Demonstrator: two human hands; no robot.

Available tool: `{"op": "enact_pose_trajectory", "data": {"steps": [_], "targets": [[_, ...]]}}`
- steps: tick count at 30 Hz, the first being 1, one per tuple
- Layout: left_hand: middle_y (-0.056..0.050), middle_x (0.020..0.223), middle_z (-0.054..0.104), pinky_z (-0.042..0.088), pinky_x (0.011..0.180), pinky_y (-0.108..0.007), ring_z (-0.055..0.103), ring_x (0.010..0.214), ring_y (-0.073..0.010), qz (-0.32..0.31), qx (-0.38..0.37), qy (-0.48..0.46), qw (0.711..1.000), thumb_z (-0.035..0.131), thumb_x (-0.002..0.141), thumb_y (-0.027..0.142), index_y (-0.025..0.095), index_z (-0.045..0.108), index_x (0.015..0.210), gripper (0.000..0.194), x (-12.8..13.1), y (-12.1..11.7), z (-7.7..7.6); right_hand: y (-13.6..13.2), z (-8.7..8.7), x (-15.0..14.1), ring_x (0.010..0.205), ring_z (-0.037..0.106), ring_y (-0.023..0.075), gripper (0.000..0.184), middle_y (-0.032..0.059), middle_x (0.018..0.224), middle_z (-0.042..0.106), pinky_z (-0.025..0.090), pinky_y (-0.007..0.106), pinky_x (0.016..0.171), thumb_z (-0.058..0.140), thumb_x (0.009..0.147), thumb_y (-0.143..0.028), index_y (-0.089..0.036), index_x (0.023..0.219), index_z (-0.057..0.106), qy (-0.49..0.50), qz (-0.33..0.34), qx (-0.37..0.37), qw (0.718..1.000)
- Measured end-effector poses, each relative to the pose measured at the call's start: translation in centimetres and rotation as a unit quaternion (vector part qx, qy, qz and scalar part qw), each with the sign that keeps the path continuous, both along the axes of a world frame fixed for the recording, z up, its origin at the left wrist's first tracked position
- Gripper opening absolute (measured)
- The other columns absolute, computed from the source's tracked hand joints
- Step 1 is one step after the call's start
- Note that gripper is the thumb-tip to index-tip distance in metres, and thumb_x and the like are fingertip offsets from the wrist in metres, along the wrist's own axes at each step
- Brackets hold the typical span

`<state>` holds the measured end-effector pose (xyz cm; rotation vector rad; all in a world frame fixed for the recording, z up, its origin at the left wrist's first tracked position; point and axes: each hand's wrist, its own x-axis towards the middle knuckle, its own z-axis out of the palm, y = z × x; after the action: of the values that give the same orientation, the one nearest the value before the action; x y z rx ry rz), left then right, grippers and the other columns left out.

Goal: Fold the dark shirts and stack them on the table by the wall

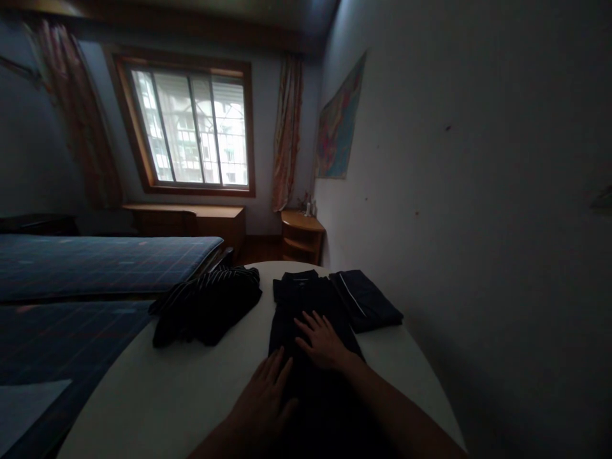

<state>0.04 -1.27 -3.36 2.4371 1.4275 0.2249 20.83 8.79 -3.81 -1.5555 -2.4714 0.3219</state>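
A dark collared shirt point(306, 296) lies lengthwise on the white round table point(157, 395), its collar at the far end. It looks narrow, with its sides folded in. My right hand point(319, 341) rests flat on the middle of the shirt, fingers spread. At the shirt's left edge is my left hand point(268, 389), fingers stretched out and touching the cloth. The shirt's near part is very dark and partly hidden by my arms. Right of the shirt sits a folded dark garment point(368, 299) with a white stripe.
A heaped black garment point(210, 306) with thin stripes lies at the table's left. Beyond the left edge stands a bed with a blue plaid mattress point(105, 261). A white wall point(478, 255) runs along the right. A wooden corner shelf point(302, 222) and a desk point(210, 220) stand below the window.
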Motion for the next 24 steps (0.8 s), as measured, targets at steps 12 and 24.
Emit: {"op": "enact_pose_trajectory", "data": {"steps": [12,24], "targets": [[-0.019,0.158,0.024,0.018,0.119,-0.053,0.021,0.148,-0.0299,-0.015,0.018,0.028,0.999,0.051,0.088,0.037,0.011,0.037,0.15,0.068,-3.3,6.2,0.7,4.9,-0.5,-3.7,0.148,0.022,0.0298,0.051,0.0033,0.159,0.034,0.012,0.05,0.119,0.036,0.1,-0.045,-0.032,0.149,0.042,0.017,-0.066,0.023,0.997],[-0.017,0.151,0.043,0.033,0.114,-0.046,0.04,0.139,-0.0327,0.053,0.018,-0.017,0.998,0.06,0.077,0.038,0.014,0.045,0.146,0.074,-5.1,2.5,2.1,6.9,-0.1,-4.6,0.14,0.037,0.0233,0.043,0.0066,0.151,0.046,0.022,0.044,0.117,0.04,0.1,-0.04,-0.026,0.137,0.056,0.047,-0.085,0.069,0.993]]}}
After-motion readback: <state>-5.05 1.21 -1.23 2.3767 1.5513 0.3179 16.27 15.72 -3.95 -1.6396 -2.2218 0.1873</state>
